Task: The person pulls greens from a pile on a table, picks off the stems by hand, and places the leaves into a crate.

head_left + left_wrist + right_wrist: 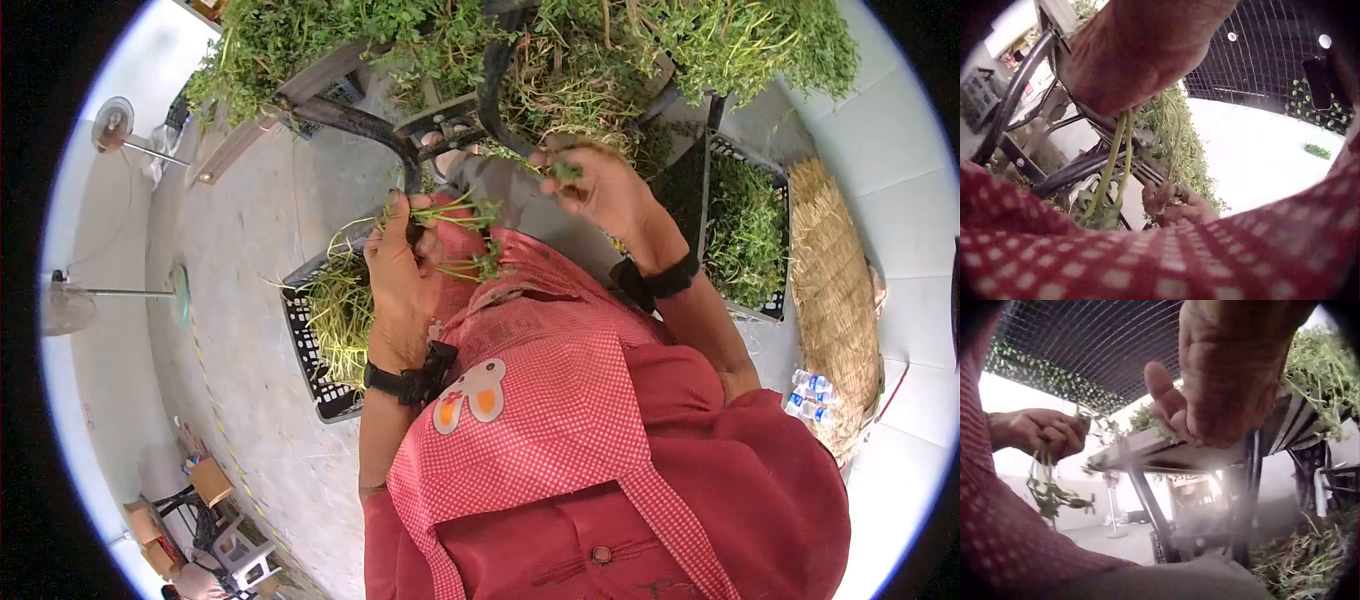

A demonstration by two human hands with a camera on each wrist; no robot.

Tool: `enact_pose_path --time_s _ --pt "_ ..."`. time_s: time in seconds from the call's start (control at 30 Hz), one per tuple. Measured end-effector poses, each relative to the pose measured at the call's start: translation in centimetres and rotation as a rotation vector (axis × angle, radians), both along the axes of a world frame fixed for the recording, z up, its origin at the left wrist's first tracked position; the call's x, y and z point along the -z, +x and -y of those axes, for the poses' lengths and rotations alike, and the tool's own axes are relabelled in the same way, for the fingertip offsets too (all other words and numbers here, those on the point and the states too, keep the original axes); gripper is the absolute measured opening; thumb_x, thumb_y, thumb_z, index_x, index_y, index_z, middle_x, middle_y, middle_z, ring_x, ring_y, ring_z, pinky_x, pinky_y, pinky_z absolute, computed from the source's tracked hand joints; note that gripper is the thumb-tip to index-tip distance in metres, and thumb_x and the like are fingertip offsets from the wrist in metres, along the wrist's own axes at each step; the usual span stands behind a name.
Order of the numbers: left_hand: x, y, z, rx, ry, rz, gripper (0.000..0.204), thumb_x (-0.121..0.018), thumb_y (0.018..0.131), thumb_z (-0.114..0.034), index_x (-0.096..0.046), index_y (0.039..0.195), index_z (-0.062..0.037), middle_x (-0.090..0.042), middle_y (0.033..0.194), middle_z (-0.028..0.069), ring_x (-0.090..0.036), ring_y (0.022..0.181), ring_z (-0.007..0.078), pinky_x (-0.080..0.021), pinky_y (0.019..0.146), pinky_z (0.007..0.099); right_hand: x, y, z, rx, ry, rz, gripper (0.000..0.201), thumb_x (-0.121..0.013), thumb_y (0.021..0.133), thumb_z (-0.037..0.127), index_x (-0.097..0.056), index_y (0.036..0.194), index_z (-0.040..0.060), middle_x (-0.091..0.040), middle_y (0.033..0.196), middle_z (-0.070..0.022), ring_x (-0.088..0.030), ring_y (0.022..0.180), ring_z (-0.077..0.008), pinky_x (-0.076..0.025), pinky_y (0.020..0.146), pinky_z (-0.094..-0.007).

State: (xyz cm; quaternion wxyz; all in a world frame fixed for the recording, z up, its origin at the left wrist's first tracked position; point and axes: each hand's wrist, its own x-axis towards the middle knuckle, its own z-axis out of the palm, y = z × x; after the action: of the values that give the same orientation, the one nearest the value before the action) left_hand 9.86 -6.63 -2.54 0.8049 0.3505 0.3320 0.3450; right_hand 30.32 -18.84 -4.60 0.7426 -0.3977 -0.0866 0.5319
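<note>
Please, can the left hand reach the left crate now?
Probably yes: the left crate lies close beside the left hand and nothing visible blocks it, though the hand holds stems.

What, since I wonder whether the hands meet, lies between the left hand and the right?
In the head view, leafy ends of the greens that the left hand holds, then a gap before the right hand, with a grey surface behind.

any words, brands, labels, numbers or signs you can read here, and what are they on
No readable text.
Blue labels on the clear bottles: too small to read.
Rabbit patch on the checked apron: a picture, no words visible.
Cardboard boxes at lower left: too small to make out any print.
</note>
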Motion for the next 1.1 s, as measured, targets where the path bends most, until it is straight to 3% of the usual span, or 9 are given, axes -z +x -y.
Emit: enact_pose_path --time_s 0.1,0.17,0.2,0.33,0.67,0.73,0.83,0.93,1.1 --pt "0.1 -0.1 -0.1 -0.025 -0.011 -0.047 0.025 -0.057 0.089 -0.029 -0.06 0.085 -0.0042 -0.052 0.065 0.0022 -0.033 0.047 0.0061 -0.022 0.037 0.0182 -0.8 -1.6 0.4 -0.13 0.029 0.155 0.019 -0.055 0.086 0.018 -0.061 0.097 0.0039 -0.059 0.076 -0.0039 -0.056 0.066 -0.0132 -0.04 0.049 -0.026" --pt "0.2 0.0 0.0 -0.022 -0.017 -0.016 0.025 -0.057 0.089 -0.029 -0.059 0.084 -0.004 -0.051 0.065 0.0023 -0.034 0.047 0.0059 -0.021 0.037 0.0181 -1.8 -3.1 0.4 -0.246 -0.074 0.593 0.022 -0.056 0.085 0.018 -0.063 0.1 0.0029 -0.061 0.078 -0.0032 -0.058 0.067 -0.0148 -0.044 0.055 -0.0288" --pt "0.2 0.0 0.0 -0.019 -0.017 -0.016 0.025 -0.057 0.089 -0.029 -0.059 0.084 -0.004 -0.051 0.065 0.0023 -0.034 0.047 0.0059 -0.021 0.037 0.0181 -0.8 -3.7 -0.2 -0.079 0.157 1.056 0.022 -0.06 0.083 0.019 -0.065 0.096 0.0027 -0.064 0.077 -0.0051 -0.06 0.066 -0.0165 -0.047 0.063 -0.0283" --pt "-0.1 0.1 0.1 -0.012 -0.007 -0.008 0.024 -0.056 0.09 -0.027 -0.059 0.084 -0.0036 -0.051 0.064 0.0022 -0.034 0.046 0.0059 -0.021 0.037 0.0182 -1.4 -5.7 0.2 -0.128 0.025 1.322 0.019 -0.063 0.078 0.009 -0.065 0.095 0.0004 -0.065 0.085 -0.0112 -0.062 0.076 -0.0148 -0.047 0.07 -0.0269" --pt "-0.2 0.6 0.9 -0.001 0.039 -0.029 0.024 -0.058 0.089 -0.025 -0.061 0.08 -0.0035 -0.054 0.063 0.0021 -0.037 0.045 0.0056 -0.023 0.036 0.0183 -1.3 -6.8 -1.0 0.008 0.041 1.322 0.023 -0.064 0.077 0.02 -0.067 0.096 0.0074 -0.06 0.071 -0.0177 -0.06 0.062 -0.0254 -0.045 0.058 -0.0341" --pt "-0.1 0.5 0.9 -0.005 0.031 -0.029 0.023 -0.058 0.089 -0.025 -0.061 0.08 -0.0036 -0.055 0.064 0.0022 -0.038 0.045 0.0056 -0.024 0.036 0.0181 -2.1 -6.7 -0.7 -0.147 -0.165 1.047 0.017 -0.061 0.082 0.012 -0.063 0.09 -0.0027 -0.062 0.075 -0.0071 -0.055 0.071 -0.0086 -0.046 0.067 -0.0256" --pt "0.2 0.4 0.7 0.0 0.025 -0.014 0.023 -0.059 0.088 -0.025 -0.062 0.08 -0.0038 -0.058 0.068 0.0027 -0.038 0.046 0.0054 -0.024 0.037 0.0177 -0.5 -6.0 -0.9 -0.098 -0.106 1.152 0.016 -0.06 0.084 0.011 -0.063 0.091 -0.0032 -0.062 0.076 -0.0049 -0.052 0.073 -0.0046 -0.045 0.067 -0.0241" --pt "0.0 0.5 0.9 0.008 0.025 -0.008 0.023 -0.059 0.088 -0.024 -0.062 0.079 -0.0038 -0.062 0.071 0.0033 -0.038 0.046 0.0052 -0.025 0.038 0.0177 0.9 -6.2 -1.3 -0.078 -0.085 1.168 0.024 -0.065 0.078 0.024 -0.067 0.095 0.0053 -0.056 0.058 -0.0132 -0.048 0.051 -0.0096 -0.042 0.05 -0.0288" --pt "0.2 0.5 0.9 0.022 0.066 -0.01 0.024 -0.058 0.089 -0.024 -0.062 0.077 -0.0038 -0.062 0.072 0.0038 -0.039 0.047 0.0055 -0.026 0.039 0.018 0.4 -6.7 -1.3 -0.015 0.035 1.079 0.027 -0.066 0.078 0.026 -0.067 0.09 0.0024 -0.055 0.057 -0.0108 -0.048 0.051 -0.0088 -0.041 0.05 -0.0279"
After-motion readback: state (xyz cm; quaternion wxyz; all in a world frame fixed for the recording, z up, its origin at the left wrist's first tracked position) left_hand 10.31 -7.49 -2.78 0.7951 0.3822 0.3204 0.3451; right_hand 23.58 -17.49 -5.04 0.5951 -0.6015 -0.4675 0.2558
